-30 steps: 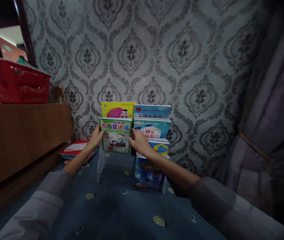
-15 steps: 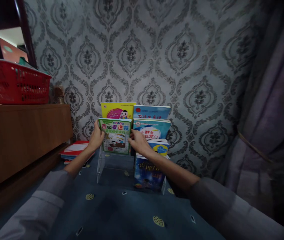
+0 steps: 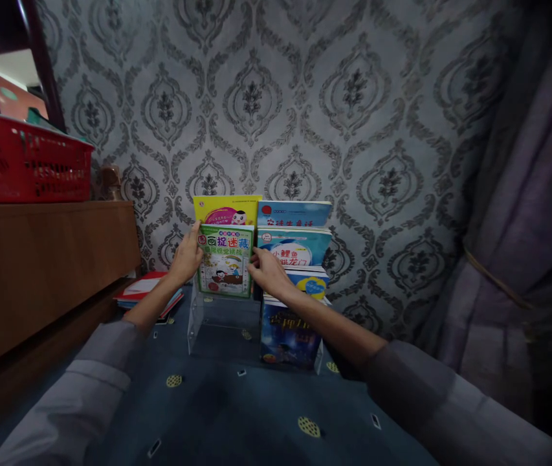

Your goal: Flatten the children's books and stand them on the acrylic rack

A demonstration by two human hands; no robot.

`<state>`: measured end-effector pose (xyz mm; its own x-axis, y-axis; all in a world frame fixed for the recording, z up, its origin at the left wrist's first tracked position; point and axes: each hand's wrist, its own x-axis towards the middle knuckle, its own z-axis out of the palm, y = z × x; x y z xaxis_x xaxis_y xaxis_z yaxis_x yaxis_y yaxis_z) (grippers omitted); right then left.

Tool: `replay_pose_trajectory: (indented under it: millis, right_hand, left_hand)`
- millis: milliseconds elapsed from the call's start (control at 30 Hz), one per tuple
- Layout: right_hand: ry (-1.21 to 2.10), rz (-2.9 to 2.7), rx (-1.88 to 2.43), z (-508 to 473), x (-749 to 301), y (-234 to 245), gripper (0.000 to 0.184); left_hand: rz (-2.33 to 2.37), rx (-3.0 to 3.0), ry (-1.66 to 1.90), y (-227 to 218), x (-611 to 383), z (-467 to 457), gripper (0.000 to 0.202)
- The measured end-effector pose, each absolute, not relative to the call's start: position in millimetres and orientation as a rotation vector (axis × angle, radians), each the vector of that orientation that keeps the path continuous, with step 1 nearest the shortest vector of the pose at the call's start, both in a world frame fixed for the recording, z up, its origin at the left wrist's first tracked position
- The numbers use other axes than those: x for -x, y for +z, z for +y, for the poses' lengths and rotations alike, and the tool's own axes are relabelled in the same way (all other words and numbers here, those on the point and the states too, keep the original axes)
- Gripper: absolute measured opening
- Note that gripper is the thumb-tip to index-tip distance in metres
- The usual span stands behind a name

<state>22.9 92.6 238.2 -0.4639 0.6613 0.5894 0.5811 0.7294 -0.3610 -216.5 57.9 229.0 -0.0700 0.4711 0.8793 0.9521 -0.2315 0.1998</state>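
Note:
A clear tiered book stand rests on the blue carpet against the patterned wall. I hold a green picture book upright on its left side. My left hand grips the book's left edge and my right hand grips its right edge. Behind it stands a yellow book. The right column holds several blue books, with a dark blue book at the front.
A wooden cabinet runs along the left with a red basket on top. A stack of red-covered books lies on the floor by it. A purple curtain hangs at the right.
The green book has shifted slightly up and back toward the yellow one. My left hand slid higher along its left edge.

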Motion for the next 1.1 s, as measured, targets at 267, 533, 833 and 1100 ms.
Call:
replay_pose_trajectory:
  millis: [267, 533, 833, 1100]
  right_hand:
    - [0.095, -2.144, 0.78, 73.5, -33.0, 232.5, 0.035]
    - [0.182, -2.224, 0.282, 5.5, -51.4, 164.2, 0.042]
    - [0.585, -2.338, 0.439, -14.7, -59.2, 3.8, 0.039]
    - [0.844, -2.286, 0.53, -24.2, -69.1, -52.3, 0.035]
  left_hand:
    - [-1.499, 1.798, -1.285, 231.7, 220.7, 54.6, 0.077]
    - [-1.425, 1.964, -1.153, 239.5, 234.5, 39.2, 0.071]
    - [-1.791, 1.835, -1.006, 209.8, 287.7, 11.3, 0.07]
    - [-2.485, 1.513, -0.16, 94.6, 351.6, 4.9, 0.042]
